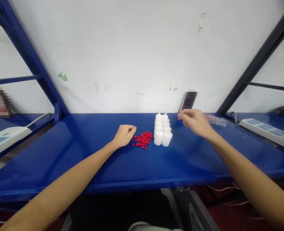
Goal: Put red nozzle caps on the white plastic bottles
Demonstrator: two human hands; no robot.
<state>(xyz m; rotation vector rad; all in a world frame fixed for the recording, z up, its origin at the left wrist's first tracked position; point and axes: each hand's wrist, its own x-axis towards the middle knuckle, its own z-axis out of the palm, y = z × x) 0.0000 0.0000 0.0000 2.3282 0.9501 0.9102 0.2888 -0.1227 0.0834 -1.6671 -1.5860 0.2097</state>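
Observation:
A loose pile of small red caps (145, 138) lies on the blue tabletop. Just left of it rests my left hand (124, 135), its fingers curled closed; what they hold, if anything, is hidden. Right of the pile, white plastic bottles (162, 137) stand upright in two close rows running away from me, and thin nozzle tips show on the farthest ones. My right hand (195, 121) is raised to the right of the bottles and apart from them. Its fingers are pinched together and slightly blurred, so I cannot make out anything between them.
Against the white wall leans a dark upright object (189, 102), partly pixelated. Behind my right hand lies a clear plastic bag (214, 120) with something reddish inside. White power strips (268, 131) flank the table beyond the blue frame posts (33, 54). Below the front edge is a grey bin (192, 208).

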